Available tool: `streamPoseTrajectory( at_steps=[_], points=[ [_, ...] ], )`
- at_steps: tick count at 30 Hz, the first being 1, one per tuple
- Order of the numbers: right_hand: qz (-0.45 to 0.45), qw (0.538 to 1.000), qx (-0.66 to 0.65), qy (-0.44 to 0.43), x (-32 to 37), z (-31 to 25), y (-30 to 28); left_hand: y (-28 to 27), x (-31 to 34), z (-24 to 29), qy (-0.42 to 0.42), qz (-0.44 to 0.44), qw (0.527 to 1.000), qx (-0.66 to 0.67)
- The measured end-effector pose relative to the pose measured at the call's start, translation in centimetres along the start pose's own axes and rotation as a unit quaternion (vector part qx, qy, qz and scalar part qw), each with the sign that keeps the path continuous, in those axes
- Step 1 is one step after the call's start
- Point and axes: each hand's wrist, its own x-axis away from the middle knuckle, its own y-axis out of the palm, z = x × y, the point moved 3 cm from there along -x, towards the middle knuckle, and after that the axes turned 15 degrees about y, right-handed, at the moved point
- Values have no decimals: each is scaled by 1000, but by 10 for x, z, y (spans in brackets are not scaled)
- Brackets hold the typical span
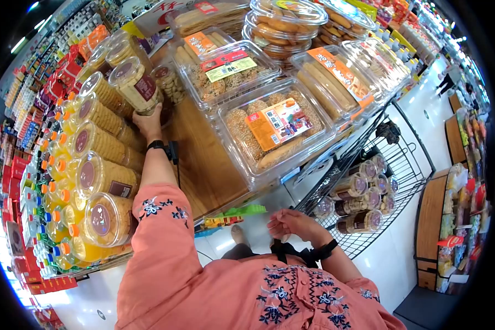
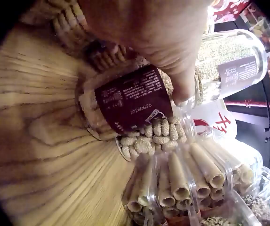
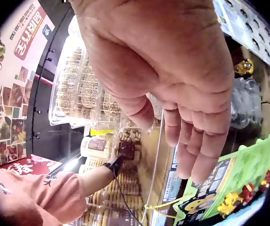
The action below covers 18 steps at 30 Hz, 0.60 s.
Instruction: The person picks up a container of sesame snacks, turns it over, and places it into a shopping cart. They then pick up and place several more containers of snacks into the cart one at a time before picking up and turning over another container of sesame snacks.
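My left hand point(image 1: 149, 122) grips the lower end of a clear plastic jar point(image 1: 135, 82) of pale snacks with a maroon label. In the left wrist view that jar point(image 2: 229, 66) leans off to the right, past the thumb point(image 2: 184, 87). Directly under it stands another jar, its maroon label point(image 2: 135, 99) facing the camera. Beside them is a jar of small sesame pieces point(image 1: 168, 82). The far fingers are hidden behind the jars. In front of the body, my right hand point(image 1: 294, 223) hangs relaxed, holding nothing; its fingers point(image 3: 196, 141) show loosely extended in the right wrist view.
Rows of cookie jars point(image 1: 102, 181) line the left of the wooden table point(image 1: 203, 165), with orange-capped juice bottles point(image 1: 55, 187) beyond. Clear boxes of pastries point(image 1: 280, 126) cover its right side. A wire shopping cart point(image 1: 401, 214) with several jars point(image 1: 363, 187) stands at the right.
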Motion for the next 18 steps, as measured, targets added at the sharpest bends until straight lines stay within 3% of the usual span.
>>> streamPoseTrajectory(
  at_steps=[4,7,8,11,12,15,18],
  points=[
    [-19,1000,6,-3,-3,-6,6,-9,-3,3,-39,-60,997,30],
    [-25,1000,-1,1,-6,0,1,-2,-11,-4,28,-47,991,124],
    [-22,1000,-5,5,-7,4,1,4,-12,-8,33,-38,980,194],
    [-12,1000,-4,15,-3,8,5,5,-12,0,35,-64,968,242],
    [-15,1000,-4,19,-5,9,6,8,-10,0,45,-24,977,206],
    [-35,999,0,13,-15,5,11,11,-2,3,32,-9,994,103],
    [-55,998,12,3,-21,-3,22,19,14,-5,20,18,995,93]
  ],
)
